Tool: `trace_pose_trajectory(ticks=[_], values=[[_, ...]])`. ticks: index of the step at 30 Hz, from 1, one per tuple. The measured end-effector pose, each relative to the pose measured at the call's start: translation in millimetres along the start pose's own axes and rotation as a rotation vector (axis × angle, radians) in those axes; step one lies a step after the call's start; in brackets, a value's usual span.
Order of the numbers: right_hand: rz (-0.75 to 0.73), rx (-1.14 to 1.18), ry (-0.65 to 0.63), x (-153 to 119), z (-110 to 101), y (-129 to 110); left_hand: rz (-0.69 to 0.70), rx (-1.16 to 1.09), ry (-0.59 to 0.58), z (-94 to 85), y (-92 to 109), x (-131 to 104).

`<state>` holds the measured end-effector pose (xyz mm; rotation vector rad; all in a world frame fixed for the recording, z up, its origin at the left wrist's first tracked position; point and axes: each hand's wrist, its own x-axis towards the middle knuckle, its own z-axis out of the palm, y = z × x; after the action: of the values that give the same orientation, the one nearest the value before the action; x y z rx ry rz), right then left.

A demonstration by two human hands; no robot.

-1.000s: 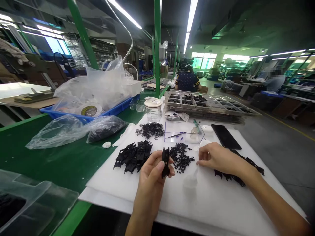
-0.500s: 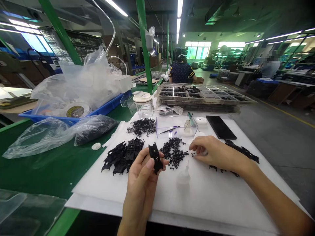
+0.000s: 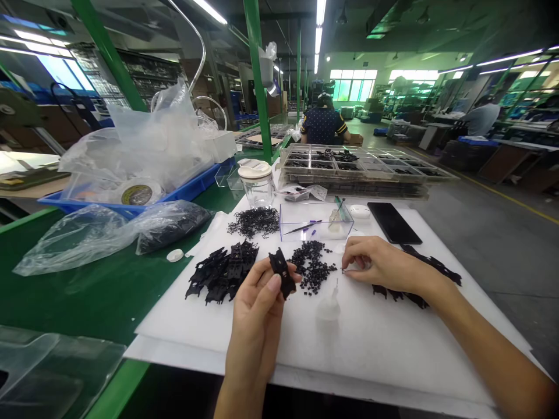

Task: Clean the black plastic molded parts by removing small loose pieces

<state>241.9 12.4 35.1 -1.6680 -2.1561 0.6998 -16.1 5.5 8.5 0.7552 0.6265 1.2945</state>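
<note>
My left hand (image 3: 258, 305) is closed around a flat black plastic part (image 3: 282, 272) with notched ends, held tilted above the white mat (image 3: 288, 349). Thumb and index finger of my right hand (image 3: 375, 262) pinch a tiny thin black piece (image 3: 343, 270), mostly covered by the fingertips. Between the hands lies a pile of small black blocks (image 3: 312, 265). In front of it stands a translucent dropper bottle (image 3: 328, 307). Similar black parts are heaped (image 3: 222, 270) left of my left hand. Thin bent black pieces (image 3: 253, 221) are piled behind them.
A clear box (image 3: 317, 222) with tweezers, a lidded jar (image 3: 257, 183) and a black phone-like slab (image 3: 394, 223) stand farther back. More black parts (image 3: 432, 263) lie beyond my right forearm. Compartment trays (image 3: 362, 169) line the back; a blue bin (image 3: 183, 189) is left. A person (image 3: 323, 122) sits beyond.
My right fingers have closed on the tiny thin black piece, whose bent outline showed at the fingertips before. My left hand keeps its hold. The whole view has shifted slightly.
</note>
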Motion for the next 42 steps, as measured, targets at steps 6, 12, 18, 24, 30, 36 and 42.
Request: trace_pose_trajectory(ticks=[6, 12, 18, 24, 30, 36, 42], values=[[-0.050, 0.156, 0.155, -3, -7, 2, -0.028, 0.016, -0.021, -0.2, -5, 2], [-0.132, 0.355, 0.348, 1, 3, -8, -0.052, 0.128, 0.016, -0.7, -13, 3], [-0.340, 0.535, 0.469, 12, 28, -29, -0.006, 0.243, -0.025, 2.6, -15, 4], [-0.439, 0.534, 0.544, 10, 36, -42, 0.023, 0.284, -0.052, 5.6, -16, 5], [-0.482, 0.517, 0.530, 12, 42, -48, 0.058, 0.317, -0.052, 7.3, -18, 7], [-0.472, 0.520, 0.554, 12, 47, -47, 0.077, 0.313, -0.052, 9.5, -18, 7], [-0.482, 0.523, 0.555, 11, 47, -47, 0.084, 0.310, -0.044, 10.8, -16, 5]])
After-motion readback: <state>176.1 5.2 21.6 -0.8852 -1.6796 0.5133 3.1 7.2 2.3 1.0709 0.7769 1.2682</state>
